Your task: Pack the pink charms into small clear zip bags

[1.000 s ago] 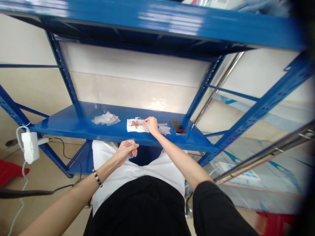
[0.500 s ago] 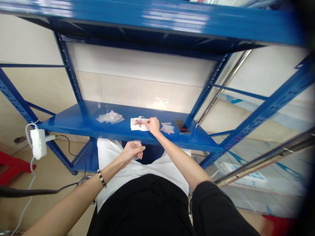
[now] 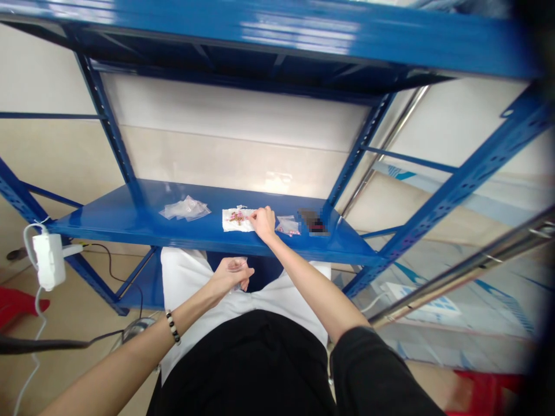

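My left hand [image 3: 232, 275] is closed around a small clear plastic bag [image 3: 238, 264], held low in front of the shelf edge. On the blue shelf [image 3: 130, 222] lies a small white cloth or pouch [image 3: 226, 223] with a cluster of small pink and brownish beads [image 3: 236, 217] on it. My right hand [image 3: 264, 222] reaches over the right part of the cloth, thumb and fingers pinched together beside the beads. Whatever is between those fingertips is too small to make out. Just right of this hand lies a clear bag [image 3: 288, 225] with pink pieces inside.
A loose pile of clear bags [image 3: 185, 208] lies to the left on the shelf. At the right end is a dark, partly blurred flat object [image 3: 314, 222]. Blue rack posts [image 3: 364, 153] frame the shelf, and a white power strip [image 3: 48, 261] hangs at the left.
The whole view has shifted slightly, so the shelf appears further left. My left hand has dropped a little with the bag. My right hand remains pinched at the beads.
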Available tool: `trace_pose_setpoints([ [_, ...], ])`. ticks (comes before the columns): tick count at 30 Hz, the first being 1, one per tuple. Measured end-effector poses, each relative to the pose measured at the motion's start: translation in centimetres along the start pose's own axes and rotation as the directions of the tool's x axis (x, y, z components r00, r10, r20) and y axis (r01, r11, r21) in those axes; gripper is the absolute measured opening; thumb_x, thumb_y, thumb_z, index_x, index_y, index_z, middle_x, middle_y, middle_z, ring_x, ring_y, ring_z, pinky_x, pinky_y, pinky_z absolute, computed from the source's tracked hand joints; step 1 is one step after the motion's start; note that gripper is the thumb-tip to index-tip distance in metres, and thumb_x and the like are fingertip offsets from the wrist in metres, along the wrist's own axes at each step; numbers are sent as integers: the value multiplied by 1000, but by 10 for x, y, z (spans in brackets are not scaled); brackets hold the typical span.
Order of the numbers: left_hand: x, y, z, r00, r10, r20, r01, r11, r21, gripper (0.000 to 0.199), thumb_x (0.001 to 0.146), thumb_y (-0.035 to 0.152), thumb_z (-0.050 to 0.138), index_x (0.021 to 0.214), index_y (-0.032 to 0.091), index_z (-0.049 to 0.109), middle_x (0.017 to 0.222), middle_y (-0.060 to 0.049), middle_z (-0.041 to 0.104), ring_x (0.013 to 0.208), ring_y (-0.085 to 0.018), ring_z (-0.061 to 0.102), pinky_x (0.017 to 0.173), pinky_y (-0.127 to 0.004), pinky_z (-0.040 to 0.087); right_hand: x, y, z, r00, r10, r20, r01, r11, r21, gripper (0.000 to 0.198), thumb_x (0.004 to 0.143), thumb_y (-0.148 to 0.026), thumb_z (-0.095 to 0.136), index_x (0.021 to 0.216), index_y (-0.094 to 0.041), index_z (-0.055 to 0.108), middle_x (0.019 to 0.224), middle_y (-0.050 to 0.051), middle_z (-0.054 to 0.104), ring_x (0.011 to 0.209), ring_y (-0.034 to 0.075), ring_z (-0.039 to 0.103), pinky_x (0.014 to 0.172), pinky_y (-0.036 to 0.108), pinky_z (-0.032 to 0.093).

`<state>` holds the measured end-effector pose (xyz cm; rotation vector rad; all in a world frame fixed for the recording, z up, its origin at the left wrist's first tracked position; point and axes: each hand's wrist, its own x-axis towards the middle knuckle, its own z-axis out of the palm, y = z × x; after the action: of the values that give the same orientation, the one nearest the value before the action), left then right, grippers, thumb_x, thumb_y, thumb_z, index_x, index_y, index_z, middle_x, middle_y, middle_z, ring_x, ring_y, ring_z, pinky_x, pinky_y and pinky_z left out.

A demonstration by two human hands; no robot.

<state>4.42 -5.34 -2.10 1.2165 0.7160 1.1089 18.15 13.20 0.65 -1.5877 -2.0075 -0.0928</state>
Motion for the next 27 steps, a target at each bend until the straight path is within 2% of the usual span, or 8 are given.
trace_pose_setpoints([
  [5,7,-4,-1,1000,-12,4,12,1000,2,42,74,40,76,53,18,47,43,1,51,41,-11,48,49,-26,43,1,0,-1,1000,-8,-9,8,1000,-5,18,88,-27,62,83,-20,78,86,13,70,104,29,55,90,37,40],
  [10,2,-1,-4,1000,13,9,-13,1000,29,40,76,39,74,54,16,49,45,0,53,43,-11,51,50,-25,41,0,-2,0,1000,-21,-4,21,1000,-23,19,87,-26,61,81,-19,78,85,13,71,102,29,54,88,37,39],
  [13,2,-1,-9,999,37,-9,-36,998,44,40,78,38,73,55,16,49,45,1,53,43,-11,50,50,-25,41,0,0,0,998,11,-67,-9,1000,27,19,87,-24,60,81,-19,77,88,12,72,99,28,54,87,36,39],
  [17,13,-2,-21,997,70,-46,-63,988,140,41,80,38,71,52,16,49,45,0,55,44,-11,51,51,-24,41,3,4,-4,981,53,-189,-14,979,203,18,86,-25,61,78,-19,77,89,8,72,92,25,56,84,34,41],
  [22,22,1,-32,990,92,-106,-63,966,251,41,79,37,69,50,16,49,46,-1,56,45,-10,51,52,-23,40,-12,-12,-27,954,-17,-298,158,877,454,15,83,-29,68,74,-20,75,82,5,72,85,22,58,84,34,43],
  [24,20,3,-32,988,98,-121,-59,955,291,40,78,37,69,50,17,48,45,-1,56,44,-9,49,52,-22,39,-32,-26,-42,950,-94,-298,245,816,523,15,83,-32,70,74,-21,75,81,4,72,85,21,59,85,36,43],
  [27,16,5,-31,984,112,-136,-58,934,352,36,76,32,69,50,17,48,44,1,54,42,-8,48,51,-22,38,-69,-45,-62,935,-270,-231,355,727,588,13,82,-34,73,75,-23,76,82,3,72,87,21,60,86,38,43],
])
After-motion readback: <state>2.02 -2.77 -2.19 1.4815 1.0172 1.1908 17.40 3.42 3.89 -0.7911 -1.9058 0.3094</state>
